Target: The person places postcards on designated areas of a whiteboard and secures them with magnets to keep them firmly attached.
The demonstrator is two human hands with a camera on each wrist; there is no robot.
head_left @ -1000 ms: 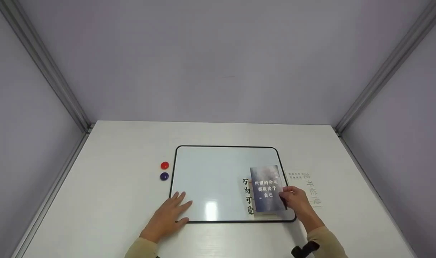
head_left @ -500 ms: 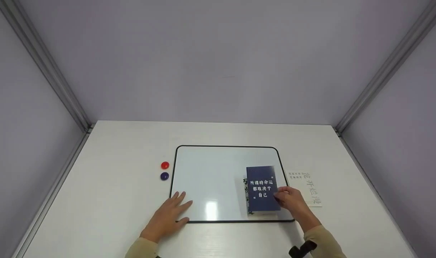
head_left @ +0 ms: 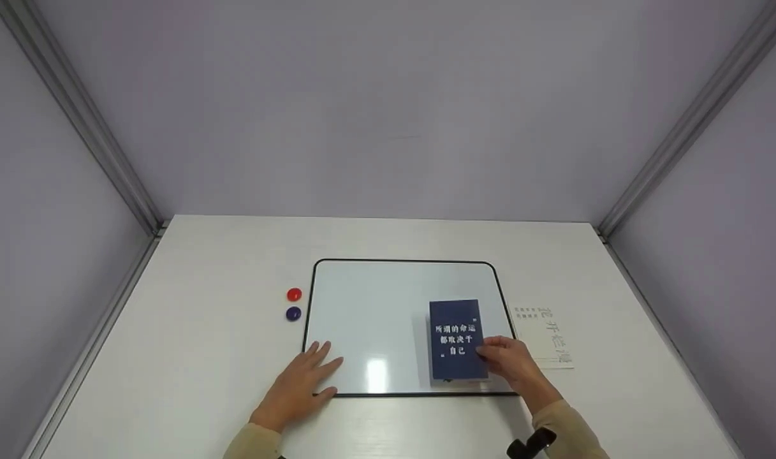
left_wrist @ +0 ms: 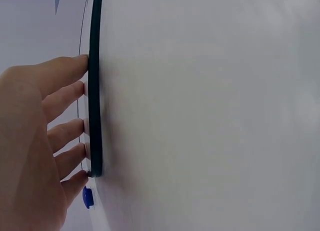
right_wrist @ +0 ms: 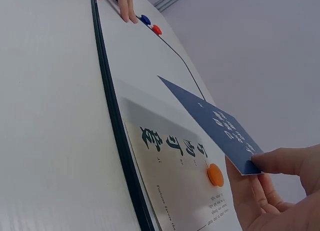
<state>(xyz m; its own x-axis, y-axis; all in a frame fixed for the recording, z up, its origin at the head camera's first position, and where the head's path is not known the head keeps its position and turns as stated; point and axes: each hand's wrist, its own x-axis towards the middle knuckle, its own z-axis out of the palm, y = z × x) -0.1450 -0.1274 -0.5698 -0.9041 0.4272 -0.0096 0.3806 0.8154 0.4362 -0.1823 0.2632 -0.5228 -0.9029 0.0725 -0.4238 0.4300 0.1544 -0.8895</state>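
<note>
A white board [head_left: 368, 306] with a black rim lies flat on the table. My left hand [head_left: 298, 386] rests on its near left corner, fingers spread, and the left wrist view shows the fingertips along the rim. With thumb and fingers my right hand [head_left: 512, 363] pinches the right edge of a dark blue card [head_left: 456, 338] printed with white Chinese characters. In the right wrist view this card hangs tilted above the board, casting a shadow on it. Beneath, a cream card [right_wrist: 172, 176] with black characters lies on the board under an orange round magnet [right_wrist: 215, 175]; the head view mostly hides it.
A red magnet [head_left: 294, 294] and a blue magnet [head_left: 293, 313] sit on the table just left of the board. Another pale card [head_left: 547, 338] with grey characters lies right of the board, partly behind my right hand. Grey walls enclose the table at the back and sides.
My right hand has carried the blue card leftward over the board, and it now covers nearly all of the cream card in the head view. My left hand has stayed put.
</note>
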